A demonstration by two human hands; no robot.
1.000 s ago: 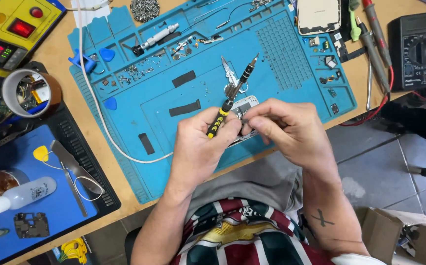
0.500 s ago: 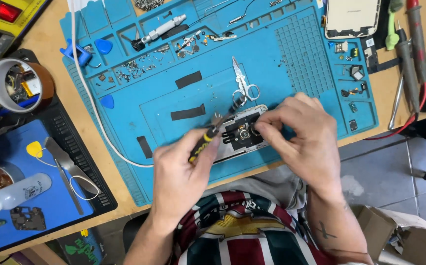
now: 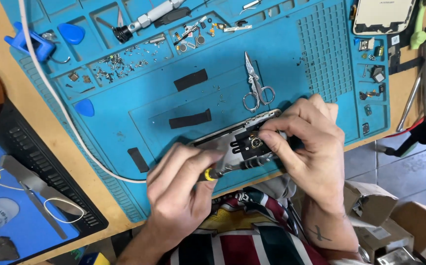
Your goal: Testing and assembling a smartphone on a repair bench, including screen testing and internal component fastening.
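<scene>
Head view shows the left hand [image 3: 183, 189] pinching a screwdriver [image 3: 232, 168] against the opened phone [image 3: 242, 142] while the right hand [image 3: 311, 142] grips its edge, likely mid-screw work demanding steady pressure.

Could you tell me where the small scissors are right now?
In the head view, the scissors lie on the blue mat, centre-right, just above the opened phone and the right hand.
</scene>
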